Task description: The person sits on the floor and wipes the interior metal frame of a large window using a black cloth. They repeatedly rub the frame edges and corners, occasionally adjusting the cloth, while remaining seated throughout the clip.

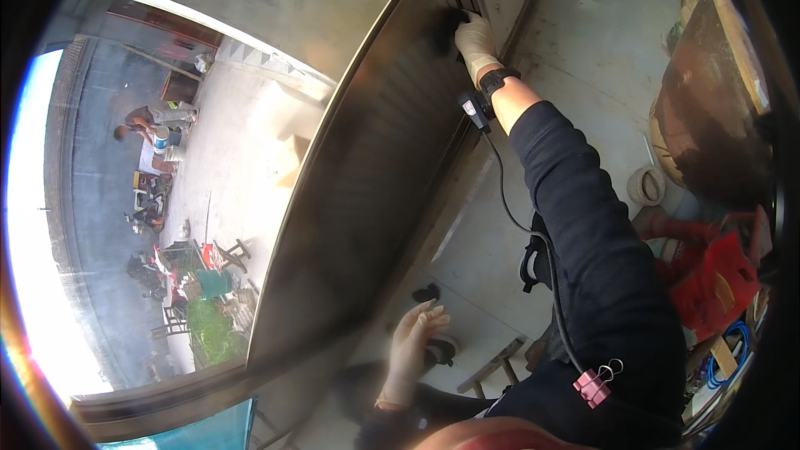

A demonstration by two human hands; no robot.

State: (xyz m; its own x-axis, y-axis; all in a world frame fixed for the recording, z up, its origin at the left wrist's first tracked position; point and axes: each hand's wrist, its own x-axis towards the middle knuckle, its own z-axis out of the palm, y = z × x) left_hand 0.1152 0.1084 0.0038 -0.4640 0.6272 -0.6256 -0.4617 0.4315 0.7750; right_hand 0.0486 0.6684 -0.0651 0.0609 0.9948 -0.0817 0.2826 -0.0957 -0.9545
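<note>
A person in a dark sleeve works at a tall dark door (358,167), which stands at a slant across the middle of the view. The right hand (477,40), in a pale glove, is at the door's far end, close to its edge. Its fingers are curled around what seems to be a black cloth (452,27), pressed to the door's surface; the fingertips are hidden. The left hand (412,343), also gloved, is low, near the door's lower end, with fingers loosely extended and no object visible in them. A small dark lump (426,292) lies just beyond those fingertips; its kind is unclear.

The step in hand looks like wiping the door's face. The next move seems to call for steady, flat pressure along the panel near the edge, with the cable (503,192) beside the right wrist kept from snagging. A pink clip (592,387) sits on that cable by the sleeve.

To the right is a red object (723,279). Outside, at far left, another person (150,119) bends over buckets (173,153).
</note>
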